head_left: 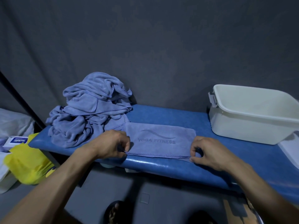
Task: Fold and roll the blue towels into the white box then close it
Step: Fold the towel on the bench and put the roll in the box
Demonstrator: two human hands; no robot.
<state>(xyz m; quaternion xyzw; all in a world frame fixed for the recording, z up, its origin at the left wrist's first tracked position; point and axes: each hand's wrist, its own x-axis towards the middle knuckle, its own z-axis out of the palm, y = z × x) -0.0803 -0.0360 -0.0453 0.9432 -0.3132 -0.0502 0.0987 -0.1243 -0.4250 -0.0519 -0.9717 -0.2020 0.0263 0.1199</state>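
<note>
Blue folded towel: left hand and right hand fingers pinch its near corners.

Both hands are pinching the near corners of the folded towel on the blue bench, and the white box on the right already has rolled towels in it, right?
Not quite. The head view shows the white box holding no towels.

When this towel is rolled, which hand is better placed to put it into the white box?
Probably the right hand: it pinches the folded towel at the end nearer the white box. The left hand is beside the towel pile.
</note>
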